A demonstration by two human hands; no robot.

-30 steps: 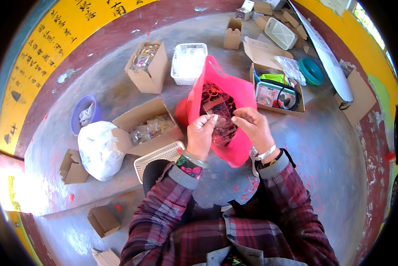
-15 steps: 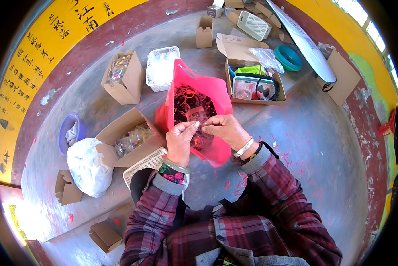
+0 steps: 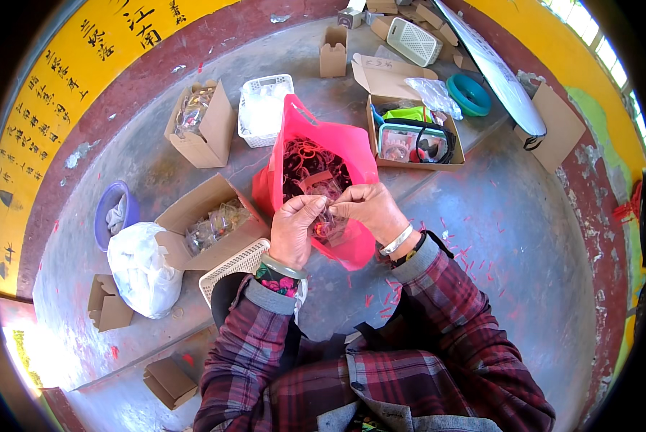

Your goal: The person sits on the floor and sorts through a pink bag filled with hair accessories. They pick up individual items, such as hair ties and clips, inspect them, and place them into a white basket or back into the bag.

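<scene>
My left hand [image 3: 291, 230] and my right hand [image 3: 375, 214] meet fingertip to fingertip over an upright pink-red bag [image 3: 357, 147]. Both are closed in a pinch on what looks like a small clear plastic bag [image 3: 327, 227], which hangs below the fingers. Its contents are hard to make out against the red behind it. Inside the big bag lie many dark red loops or cords [image 3: 303, 160]. A bracelet circles each wrist.
Left of me stand a cardboard box of clear packets [image 3: 220, 222], a cream basket [image 3: 229, 268] and a white plastic sack [image 3: 144, 270]. Farther off are another packet box [image 3: 206, 137], a white basket [image 3: 246, 129] and an open carton [image 3: 423, 164]. Red scraps [image 3: 461, 253] litter the floor at right.
Both hands hold nearly the same place over the bag, with the fingertips shifting slightly. More of the clear plastic shows between them. The surroundings are unchanged.
</scene>
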